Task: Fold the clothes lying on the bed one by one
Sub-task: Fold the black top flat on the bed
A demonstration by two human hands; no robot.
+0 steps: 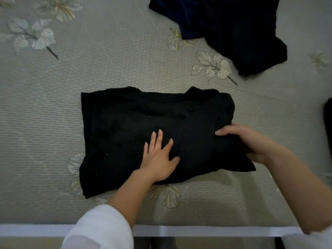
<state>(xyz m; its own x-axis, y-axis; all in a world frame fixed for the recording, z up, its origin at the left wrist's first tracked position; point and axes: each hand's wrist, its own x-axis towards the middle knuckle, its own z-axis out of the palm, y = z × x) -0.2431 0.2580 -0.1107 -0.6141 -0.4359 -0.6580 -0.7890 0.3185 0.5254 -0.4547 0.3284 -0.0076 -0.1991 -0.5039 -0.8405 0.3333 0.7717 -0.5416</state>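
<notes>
**Two hands on the half-folded black shirt (125,123)**

It lies central on the bed (89,69), neckline away from the person, long axis L-R. The left hand (158,159), fingers straight & spread, presses flat on it, prob. to pin the cloth. The right hand (251,142) grips the right edge, fingers curled round it, likely for the next fold. Unfolded dark clothes (233,29) wait beyond.

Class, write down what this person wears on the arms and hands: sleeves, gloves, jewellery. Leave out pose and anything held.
The left hand and right hand are bare: no gloves, and no rings or watch show, though the right one is blurred. A loose white left sleeve ends near the elbow, leaving the forearm uncovered. A white right sleeve edge shows only at the picture's lower corner.
</notes>
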